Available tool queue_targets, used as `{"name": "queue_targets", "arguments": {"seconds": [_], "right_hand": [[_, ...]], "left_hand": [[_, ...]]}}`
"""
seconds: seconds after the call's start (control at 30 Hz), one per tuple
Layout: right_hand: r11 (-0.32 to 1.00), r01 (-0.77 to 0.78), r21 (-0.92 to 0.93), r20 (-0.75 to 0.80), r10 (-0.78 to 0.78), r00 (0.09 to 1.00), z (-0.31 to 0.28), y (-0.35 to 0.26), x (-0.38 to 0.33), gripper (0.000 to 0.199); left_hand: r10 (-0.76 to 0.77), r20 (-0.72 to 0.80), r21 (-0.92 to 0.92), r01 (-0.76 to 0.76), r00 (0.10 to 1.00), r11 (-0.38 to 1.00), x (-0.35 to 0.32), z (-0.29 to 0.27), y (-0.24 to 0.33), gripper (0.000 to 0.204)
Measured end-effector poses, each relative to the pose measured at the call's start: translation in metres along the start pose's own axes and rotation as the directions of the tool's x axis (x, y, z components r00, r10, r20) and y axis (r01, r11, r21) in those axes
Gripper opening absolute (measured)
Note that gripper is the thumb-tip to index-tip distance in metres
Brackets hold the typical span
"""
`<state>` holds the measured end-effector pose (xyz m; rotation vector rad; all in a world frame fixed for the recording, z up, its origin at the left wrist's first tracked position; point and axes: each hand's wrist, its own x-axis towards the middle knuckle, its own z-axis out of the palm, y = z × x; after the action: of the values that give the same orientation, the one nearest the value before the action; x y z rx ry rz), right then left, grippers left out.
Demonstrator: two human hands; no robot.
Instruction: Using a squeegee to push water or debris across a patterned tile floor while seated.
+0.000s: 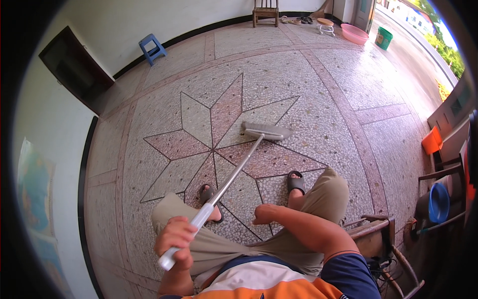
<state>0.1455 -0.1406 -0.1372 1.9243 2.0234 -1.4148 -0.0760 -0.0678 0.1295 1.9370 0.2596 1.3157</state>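
Observation:
My left hand (175,241) is wrapped round the white grip of a broom (234,174), near the handle's upper end. The silvery handle slants away to the right, and its wide grey head (268,131) with bristles rests on the speckled stone floor (164,114), over a star pattern of pink and pale points. In front of my body, between my knees, hangs my right hand (265,214) with its fingers curled into a loose fist; I see nothing in it. My feet in dark sandals (296,183) stand apart on either side of the handle.
A wooden chair (371,231) stands close at my right, with a blue basin (438,203) and an orange bucket (432,140) beyond. Along the far wall are a blue stool (152,49), a wooden chair (266,14), shoes, a pink basin (355,34) and a green bucket (383,38) by the doorway.

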Motion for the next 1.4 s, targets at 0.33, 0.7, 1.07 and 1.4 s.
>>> {"name": "queue_targets", "arguments": {"seconds": [0.33, 0.7, 1.07, 1.4], "right_hand": [[1.0, 0.022, -0.003, -0.057, -0.022, 0.998, -0.003, -0.005, -0.005, 0.044], [0.997, 0.071, 0.031, -0.073, -0.069, 0.995, -0.006, -0.004, -0.007, 0.044], [0.998, 0.007, 0.068, -0.064, -0.003, 0.998, -0.021, -0.011, -0.012, 0.045], [0.999, 0.052, -0.016, -0.074, -0.053, 0.996, 0.001, 0.003, 0.0, 0.046]], "left_hand": [[0.098, 0.042, -0.291, -0.081, 0.994, 0.953, 0.011, 0.046, -0.031, 0.023], [-0.025, 0.282, 0.021, 0.02, 0.959, 1.0, 0.034, 0.121, -0.192, 0.017], [-0.105, 0.242, 0.088, 0.086, 0.964, 0.992, 0.05, 0.139, -0.246, 0.016], [-0.199, 0.167, 0.144, 0.176, 0.966, 0.974, -0.026, 0.03, -0.137, 0.019]]}}
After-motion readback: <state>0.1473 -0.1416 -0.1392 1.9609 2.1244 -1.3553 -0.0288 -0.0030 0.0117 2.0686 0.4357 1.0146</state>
